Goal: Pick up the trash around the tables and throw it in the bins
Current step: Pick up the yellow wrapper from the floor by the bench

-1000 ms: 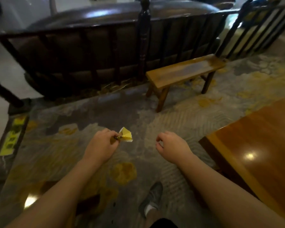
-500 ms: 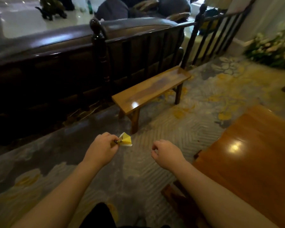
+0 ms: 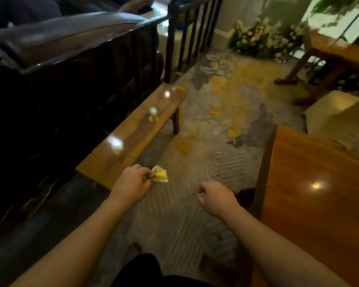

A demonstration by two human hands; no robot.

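Trash here is a small folded yellow and white wrapper (image 3: 160, 174), pinched at its dark narrow end by the fingertips of the left hand (image 3: 131, 186). That grip is clenched around the wrapper, which sticks out to the right of the knuckles and hangs in the air above the carpet (image 3: 195, 162), just past the near end of the bench (image 3: 133, 133).

Far left, a dark wooden railing (image 3: 81, 65) runs along the edge of the floor, with a grey padded seat back (image 3: 60, 32) behind it. A taller section of dark bars (image 3: 187, 38) stands beyond the far end of the railing. The bench lies just beside the railing, long and narrow, its glossy top catching three light spots, and one dark leg shows under its far end.

The carpet is grey with a zigzag weave and yellow leaf shapes scattered over its far part. The left forearm reaches up from the lower left, and the right forearm from the lower right.

Right of the wrapper, well apart from it, the right hand (image 3: 217, 198) is curled into a loose fist with nothing seen in it, close to the corner of a polished brown table (image 3: 319, 193) that fills the right side. Beyond that table sits a pale cushion (image 3: 336, 119). Farther back, white flowers (image 3: 263, 38) with green leaves stand by the wall, and another wooden table (image 3: 330, 56) stands at the upper right.
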